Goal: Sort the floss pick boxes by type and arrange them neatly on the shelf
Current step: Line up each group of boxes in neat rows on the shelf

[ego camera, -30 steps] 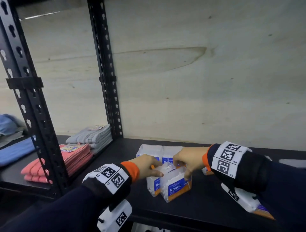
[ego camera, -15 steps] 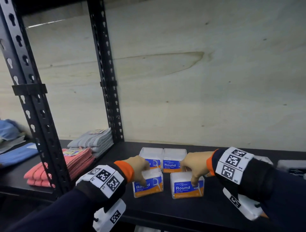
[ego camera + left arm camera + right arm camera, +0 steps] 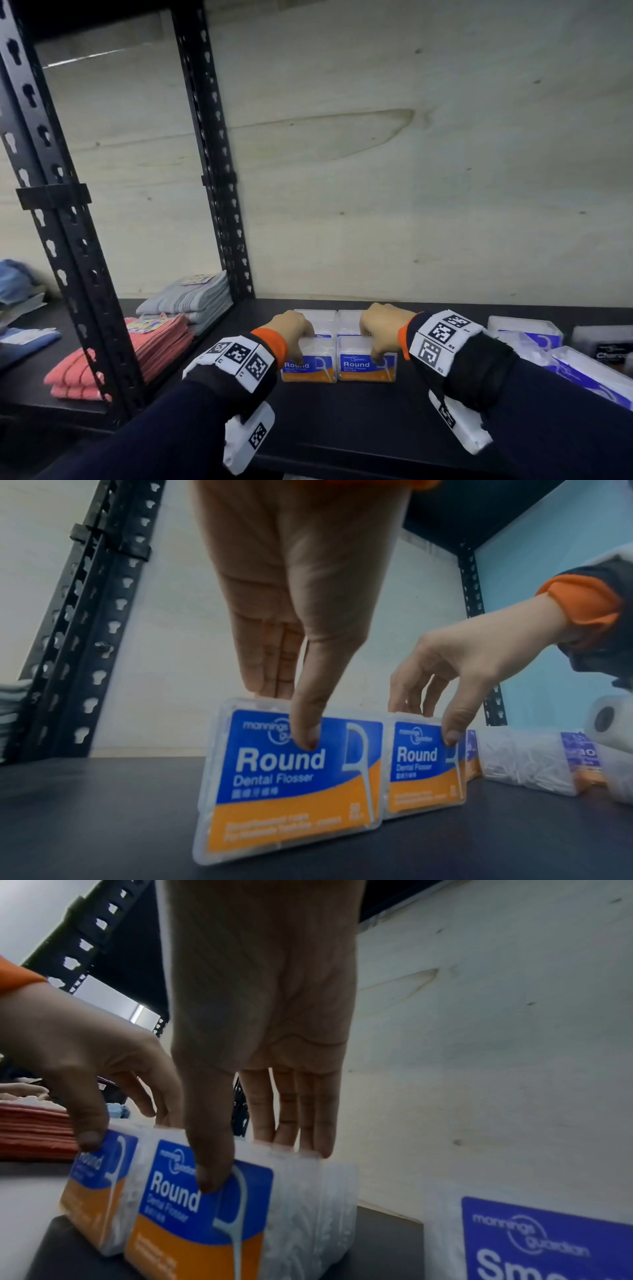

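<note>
On the black shelf board point(image 3: 342, 428), toward its front edge, the left hand point(image 3: 291, 329) pinches one clear plastic box with a blue-and-orange "Round" label point(image 3: 308, 366), thumb in front and fingers behind. The right hand point(image 3: 383, 329) pinches its touching twin point(image 3: 366, 366). Only the right wrist view reads "Sm" on a purple-labelled box point(image 3: 548, 1240); only the head view shows two more clear boxes point(image 3: 337, 322) behind.

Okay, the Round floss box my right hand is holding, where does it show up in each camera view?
Head: Round box, lower centre, right of its twin.
Left wrist: Round box, right of centre, behind the nearer twin.
Right wrist: Round box, bottom centre, under the right hand.
Shared landmark: the blue-and-orange "Round" label.
</note>
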